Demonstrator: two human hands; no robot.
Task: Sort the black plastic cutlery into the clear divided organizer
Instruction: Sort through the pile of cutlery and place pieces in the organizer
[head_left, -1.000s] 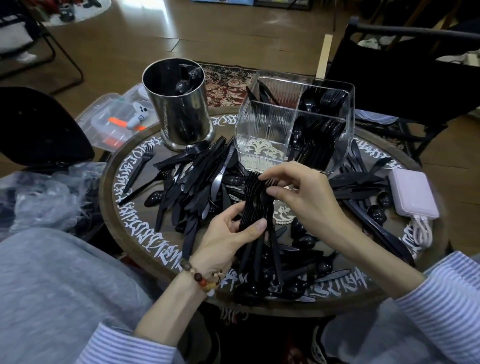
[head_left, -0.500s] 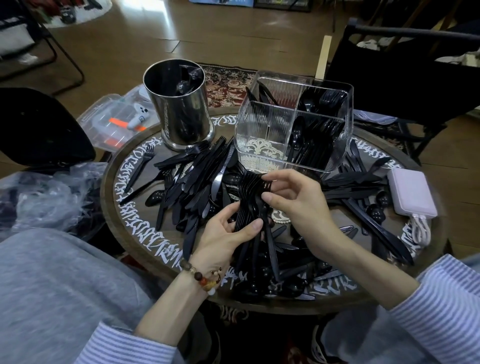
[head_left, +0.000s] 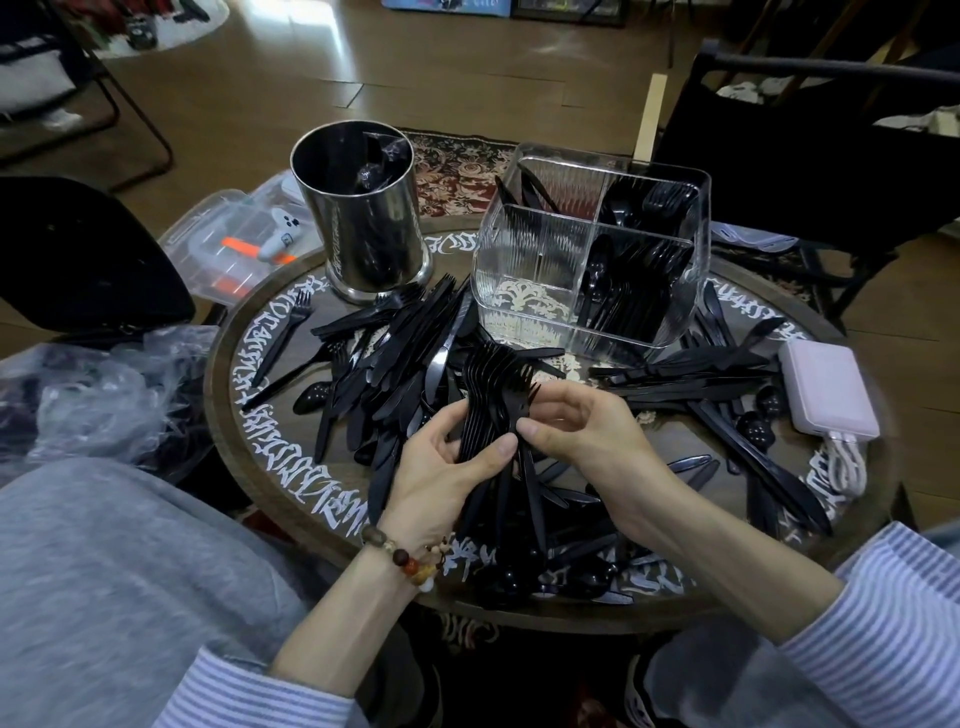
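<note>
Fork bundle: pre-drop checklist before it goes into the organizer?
1. Left hand grips fork bundle: ok.
2. Right hand pinches the bundle: ok.
3. Tines aligned: not ok, one fork sticks out to the right.
4. Clear organizer upright on the table: ok.
5. Near-left compartment free: ok, looks empty.
6. Which compartment takes forks: cannot tell, contents too dark.

The round brown wooden table (head_left: 228, 415) looks smooth. The tall metal can (head_left: 363, 228) is shiny. The clear plastic box (head_left: 524, 280) has ribbed walls. The black plastic forks (head_left: 483, 384) are glossy.
</note>
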